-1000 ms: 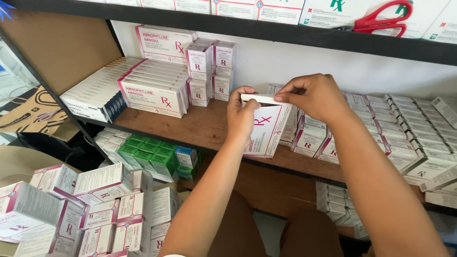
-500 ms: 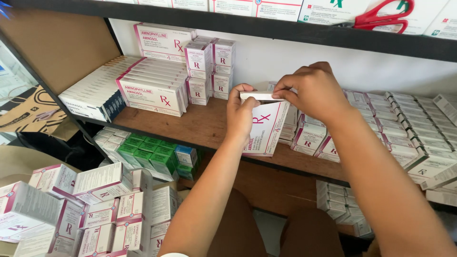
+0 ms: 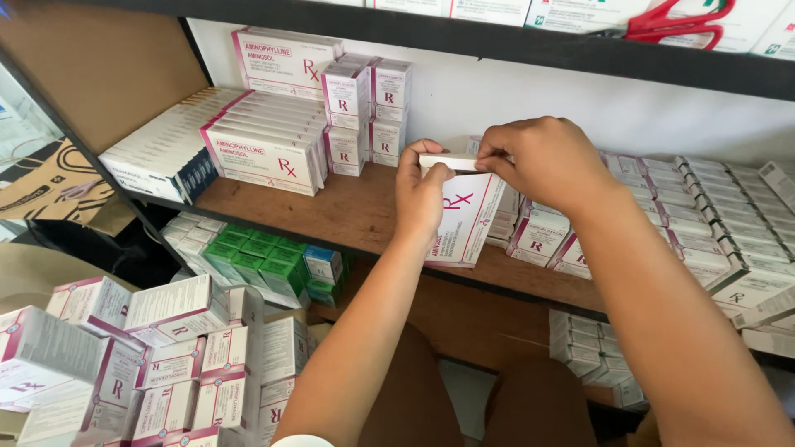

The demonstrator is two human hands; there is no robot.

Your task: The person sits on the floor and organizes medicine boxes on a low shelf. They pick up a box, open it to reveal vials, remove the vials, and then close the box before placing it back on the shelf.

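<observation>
While the medicine carton [image 3: 465, 217] stands upright on the wooden shelf [image 3: 356, 217], the left hand [image 3: 421, 192] grips its upper left edge, fingers narrow around the corner; the right hand [image 3: 542, 161] pinches the white top flap [image 3: 451, 162] just beside the left thumb, fingers closed on it. Compared with a second ago, the right hand has come lower and nearer to the left fingers, and the flap lies flatter; I judge that the carton is almost closed. Behind the right knuckles lie rows of small white boxes [image 3: 712, 211]; far left of the left fingers are stacked cartons [image 3: 265, 145].
</observation>
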